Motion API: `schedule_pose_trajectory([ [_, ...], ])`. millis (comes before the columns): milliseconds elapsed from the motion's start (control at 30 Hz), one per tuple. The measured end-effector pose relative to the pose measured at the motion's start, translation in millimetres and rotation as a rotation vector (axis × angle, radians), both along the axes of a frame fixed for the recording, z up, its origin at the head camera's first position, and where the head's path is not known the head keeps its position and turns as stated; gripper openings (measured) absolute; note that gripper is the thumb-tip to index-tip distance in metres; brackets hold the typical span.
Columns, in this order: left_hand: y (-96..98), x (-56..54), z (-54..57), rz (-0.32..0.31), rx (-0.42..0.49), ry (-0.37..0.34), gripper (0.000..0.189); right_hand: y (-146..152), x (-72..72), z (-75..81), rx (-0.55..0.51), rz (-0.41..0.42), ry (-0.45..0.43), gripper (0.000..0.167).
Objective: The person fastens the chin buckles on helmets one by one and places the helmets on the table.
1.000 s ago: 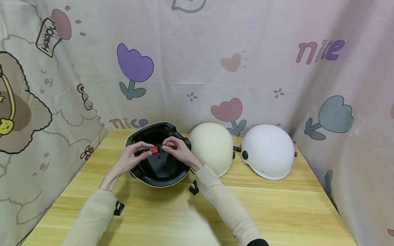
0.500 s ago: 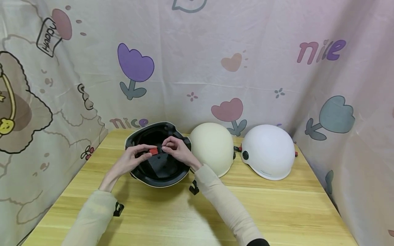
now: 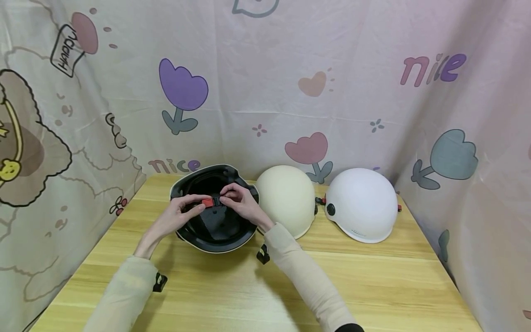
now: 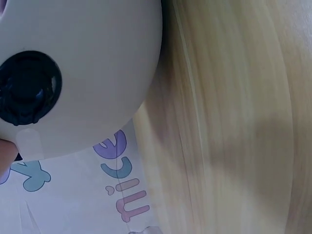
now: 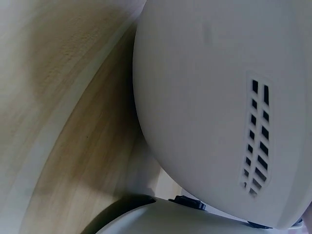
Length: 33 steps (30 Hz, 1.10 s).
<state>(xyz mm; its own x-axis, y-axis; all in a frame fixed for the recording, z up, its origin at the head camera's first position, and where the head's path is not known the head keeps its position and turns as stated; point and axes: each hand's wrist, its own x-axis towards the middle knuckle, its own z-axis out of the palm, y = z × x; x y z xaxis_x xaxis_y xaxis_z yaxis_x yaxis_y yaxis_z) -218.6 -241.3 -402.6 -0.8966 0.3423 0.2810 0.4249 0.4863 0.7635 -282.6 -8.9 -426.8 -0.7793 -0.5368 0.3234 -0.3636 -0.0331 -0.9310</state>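
An upturned helmet [image 3: 215, 230] with a black inside lies open side up at the table's left back. Over its opening, my left hand [image 3: 180, 216] pinches the red end of a strap buckle [image 3: 208, 203] between thumb and fingers. My right hand [image 3: 242, 203] pinches the black strap side of that buckle from the right. Whether the two buckle halves are locked cannot be told. In the left wrist view, the helmet's pale shell [image 4: 107, 58] carries a round black knob [image 4: 30, 87]. Slotted vents mark the shell [image 5: 204, 97] in the right wrist view, where my right hand is hidden.
A cream helmet [image 3: 284, 198] stands dome up close to the upturned one's right. Beyond it sits a white helmet [image 3: 361, 203], with small red buckle parts at its sides. A patterned curtain [image 3: 249, 83] hangs behind the wooden table [image 3: 232, 295].
Both hands stay at the buckle. My right fingers have shifted slightly, and a little more of the buckle's black part shows between the hands. The other two helmets have not moved.
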Motion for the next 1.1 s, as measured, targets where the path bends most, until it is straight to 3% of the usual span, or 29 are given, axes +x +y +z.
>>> schedule_pose_trajectory([
  [167, -0.5, -0.2, -1.6, 0.013, 0.041, 0.019, 0.029, 0.6, -0.1, 0.0, -0.006, -0.014, -0.005, 0.019],
  [467, -3.2, 1.0, -2.9, 0.077, 0.031, 0.064, 0.033, 1.8, -0.1, 0.1, -0.003, -0.007, 0.003, 0.022],
  [667, -6.7, 4.8, -4.1, 0.149, -0.012, 0.107, 0.030, 2.0, -0.2, -0.7, 0.101, -0.056, 0.102, 0.021],
  [900, -8.2, 4.8, -7.4, 0.145, -0.037, 0.238, 0.030, 1.1, 0.7, 0.7, 0.201, -0.085, 0.199, 0.020],
  [1100, -7.3, 6.0, -9.5, 0.163, -0.053, 0.367, 0.030, 2.8, 0.9, 3.1, 0.241, -0.053, 0.258, 0.022],
])
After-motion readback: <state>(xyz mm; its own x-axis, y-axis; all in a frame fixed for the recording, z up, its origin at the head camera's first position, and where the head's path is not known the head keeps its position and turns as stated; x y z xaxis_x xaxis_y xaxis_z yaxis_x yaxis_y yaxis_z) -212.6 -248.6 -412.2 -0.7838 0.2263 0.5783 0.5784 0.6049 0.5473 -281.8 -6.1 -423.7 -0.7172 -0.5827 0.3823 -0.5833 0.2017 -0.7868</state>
